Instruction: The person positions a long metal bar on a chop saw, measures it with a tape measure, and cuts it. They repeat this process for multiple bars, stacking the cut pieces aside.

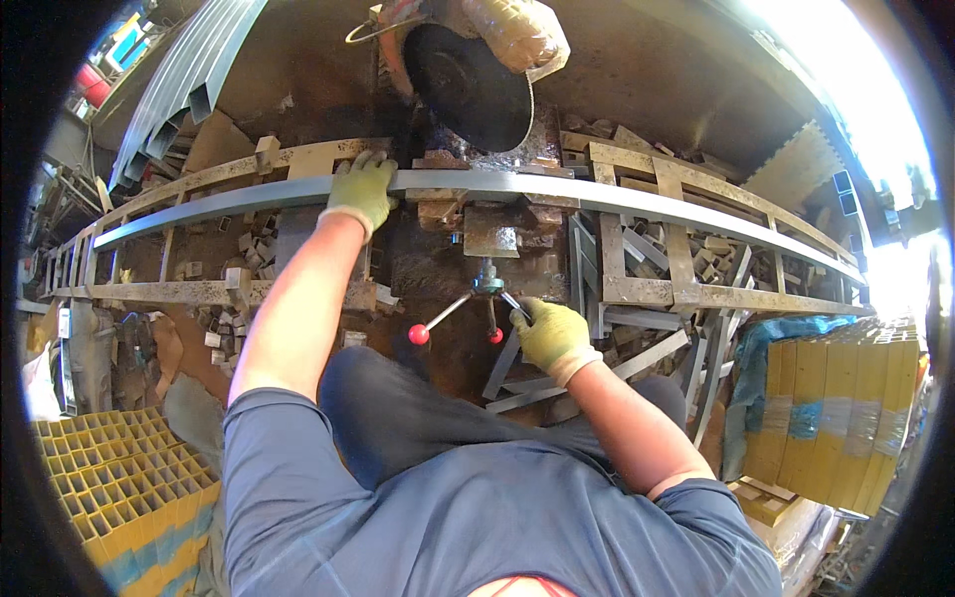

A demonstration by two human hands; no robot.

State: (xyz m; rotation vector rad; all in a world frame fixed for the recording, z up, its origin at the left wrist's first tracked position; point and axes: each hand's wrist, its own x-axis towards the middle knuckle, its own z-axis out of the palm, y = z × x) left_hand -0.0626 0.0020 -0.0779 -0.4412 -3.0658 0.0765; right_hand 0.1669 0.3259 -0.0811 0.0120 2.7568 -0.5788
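A long silvery metal tube [686, 207] runs left to right across the saw bench, through the vise jaws. My left hand [362, 193], in a yellowish work glove, is closed over the tube just left of the vise [492, 234]. My right hand [550, 338], gloved alike, grips one arm of the vise's spoked handle [487, 281]. Its other arms end in red balls, one of them a red knob [419, 334] sticking out to the left. The end of the arm under my right hand is hidden. Above the tube stands a large dark cutting disc [470, 88], apart from it.
Rusty frame rails [647, 292] carry the tube on both sides. Short tube offcuts [637, 358] lie below and between them. Bundled tubes [129, 468] stand at lower left, and a yellow wrapped stack [846, 408] at right. More long profiles [189, 75] lean at upper left.
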